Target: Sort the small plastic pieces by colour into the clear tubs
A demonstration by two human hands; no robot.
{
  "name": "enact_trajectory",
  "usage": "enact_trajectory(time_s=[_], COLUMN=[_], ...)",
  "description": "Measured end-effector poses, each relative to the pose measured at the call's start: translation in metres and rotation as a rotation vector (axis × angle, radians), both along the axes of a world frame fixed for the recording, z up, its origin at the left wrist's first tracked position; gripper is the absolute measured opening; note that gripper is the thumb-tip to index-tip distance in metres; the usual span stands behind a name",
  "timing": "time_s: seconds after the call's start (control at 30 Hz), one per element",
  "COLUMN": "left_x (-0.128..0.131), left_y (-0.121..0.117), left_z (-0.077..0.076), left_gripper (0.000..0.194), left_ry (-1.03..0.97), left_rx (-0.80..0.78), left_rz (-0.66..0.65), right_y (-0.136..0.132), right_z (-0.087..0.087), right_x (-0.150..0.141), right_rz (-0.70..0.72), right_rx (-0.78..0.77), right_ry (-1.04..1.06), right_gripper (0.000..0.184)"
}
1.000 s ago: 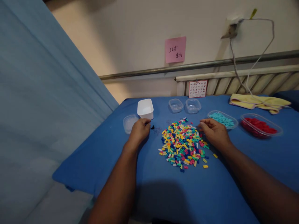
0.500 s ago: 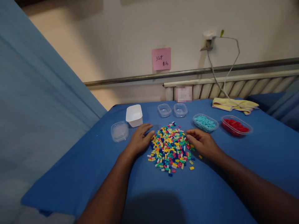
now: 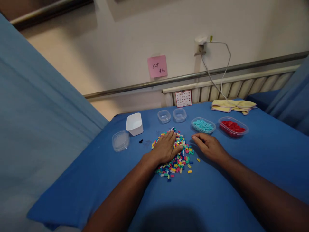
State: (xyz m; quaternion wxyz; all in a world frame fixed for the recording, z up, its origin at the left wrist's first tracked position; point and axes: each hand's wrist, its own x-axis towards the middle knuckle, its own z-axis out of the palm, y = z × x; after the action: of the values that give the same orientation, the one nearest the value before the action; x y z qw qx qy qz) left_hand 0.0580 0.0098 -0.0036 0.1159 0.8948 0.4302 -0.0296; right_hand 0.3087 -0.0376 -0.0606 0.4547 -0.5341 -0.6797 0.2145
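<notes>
Head view: left hand (image 3: 166, 149) lies flat, fingers spread, palm down on the pile of small coloured bricks (image 3: 180, 159) at the centre of the blue table (image 3: 241, 199). Right hand (image 3: 209, 146) rests just right of the pile, fingers loosely curled, holding nothing visible. Beyond the pile stand a white tub (image 3: 134, 123), two clear cups (image 3: 164, 116), a tray of turquoise pieces (image 3: 203, 125) and a tray of red pieces (image 3: 233, 126).
</notes>
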Motion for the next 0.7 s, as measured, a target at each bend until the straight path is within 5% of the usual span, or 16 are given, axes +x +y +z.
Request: enact_trajectory(time_s=[0.2, 0.4, 0.7], left_x=[0.021, -0.006, -0.083], left_y=[-0.040, -0.079, -0.057], left_z=[0.006, 0.005, -0.009], left_gripper=[0.096, 0.085, 0.080], left_ry=[-0.015, -0.045, -0.080], left_rx=[-0.035, -0.021, 0.057], left_rz=[-0.111, -0.061, 0.234], right_y=[0.001, 0.000, 0.001], right_z=[-0.001, -0.003, -0.001], right_x=[0.003, 0.005, 0.005], right_rz=[0.013, 0.031, 0.039], right_rx=[-0.050, -0.087, -0.067], right_ry=[0.039, 0.020, -0.006], right_gripper=[0.043, 0.046, 0.047])
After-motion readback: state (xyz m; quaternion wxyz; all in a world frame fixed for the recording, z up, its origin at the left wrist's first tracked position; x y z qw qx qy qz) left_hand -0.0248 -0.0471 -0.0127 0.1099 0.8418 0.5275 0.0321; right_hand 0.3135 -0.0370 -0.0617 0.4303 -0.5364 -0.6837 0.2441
